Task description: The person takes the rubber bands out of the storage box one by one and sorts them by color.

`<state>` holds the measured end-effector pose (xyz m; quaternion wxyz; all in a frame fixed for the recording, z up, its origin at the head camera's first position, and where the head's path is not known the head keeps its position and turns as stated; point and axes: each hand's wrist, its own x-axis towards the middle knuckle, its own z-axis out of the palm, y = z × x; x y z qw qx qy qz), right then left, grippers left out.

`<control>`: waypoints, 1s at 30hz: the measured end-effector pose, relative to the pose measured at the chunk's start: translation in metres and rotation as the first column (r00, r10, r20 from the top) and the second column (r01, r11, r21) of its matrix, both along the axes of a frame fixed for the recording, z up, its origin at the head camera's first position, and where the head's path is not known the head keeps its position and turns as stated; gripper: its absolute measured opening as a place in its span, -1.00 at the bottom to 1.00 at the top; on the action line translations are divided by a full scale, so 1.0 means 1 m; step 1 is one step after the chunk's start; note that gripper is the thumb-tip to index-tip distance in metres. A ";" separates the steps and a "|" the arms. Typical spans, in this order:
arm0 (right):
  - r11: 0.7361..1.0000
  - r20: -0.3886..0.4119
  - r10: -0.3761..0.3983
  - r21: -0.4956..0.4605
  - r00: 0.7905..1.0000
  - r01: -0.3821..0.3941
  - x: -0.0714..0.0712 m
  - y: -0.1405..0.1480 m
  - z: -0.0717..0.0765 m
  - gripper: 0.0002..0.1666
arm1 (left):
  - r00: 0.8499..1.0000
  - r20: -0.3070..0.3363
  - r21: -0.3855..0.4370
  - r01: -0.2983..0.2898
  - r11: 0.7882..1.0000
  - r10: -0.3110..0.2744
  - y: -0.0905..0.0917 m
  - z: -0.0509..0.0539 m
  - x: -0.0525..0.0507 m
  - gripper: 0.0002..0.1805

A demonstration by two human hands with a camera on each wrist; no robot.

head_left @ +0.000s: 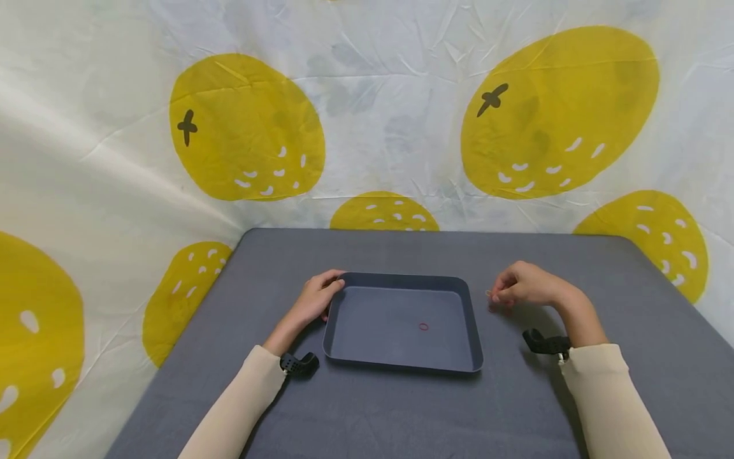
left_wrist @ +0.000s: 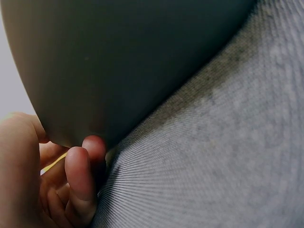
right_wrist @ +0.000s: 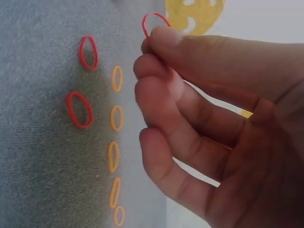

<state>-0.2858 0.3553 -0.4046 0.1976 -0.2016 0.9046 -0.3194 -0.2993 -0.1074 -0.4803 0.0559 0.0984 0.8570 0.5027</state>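
A shallow dark grey tray (head_left: 378,322) lies on the table, with one red rubber band (head_left: 420,326) inside it. My left hand (head_left: 314,297) grips the tray's left side near the far corner, thumb at the rim; in the left wrist view, fingertips (left_wrist: 80,173) press against the outer wall. To the right of the tray, my right hand (head_left: 529,284) pinches another red rubber band (right_wrist: 144,24) between thumb and index finger, above the cloth. Beneath it lie two more red bands (right_wrist: 80,53) and a row of several orange-yellow bands (right_wrist: 113,118).
Grey cloth covers the table (head_left: 390,414). Behind it and along the left hangs a white curtain (head_left: 395,127) printed with yellow fruit shapes. Each wrist wears a black strap-on device (head_left: 545,343).
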 end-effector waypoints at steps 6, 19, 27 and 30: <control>1.000 0.082 0.014 -0.001 0.997 -0.014 -0.002 0.002 -0.005 -0.90 | 1.000 -0.016 -0.010 0.001 1.000 -0.001 -0.002 -0.001 -0.001 -0.65; 0.998 0.136 0.064 -0.010 0.989 -0.063 -0.005 -0.002 -0.015 -0.91 | 1.000 -0.022 -0.017 0.001 1.000 -0.002 -0.002 -0.001 -0.002 -0.64; 0.998 0.157 0.069 -0.013 0.985 -0.068 -0.004 -0.006 -0.018 -0.90 | 1.000 -0.023 -0.028 0.007 1.000 -0.008 -0.002 -0.002 -0.002 -0.64; 0.997 0.166 0.075 -0.019 0.983 -0.073 -0.004 -0.006 -0.018 -0.90 | 1.000 -0.023 -0.023 0.009 1.000 -0.009 -0.002 -0.002 -0.002 -0.62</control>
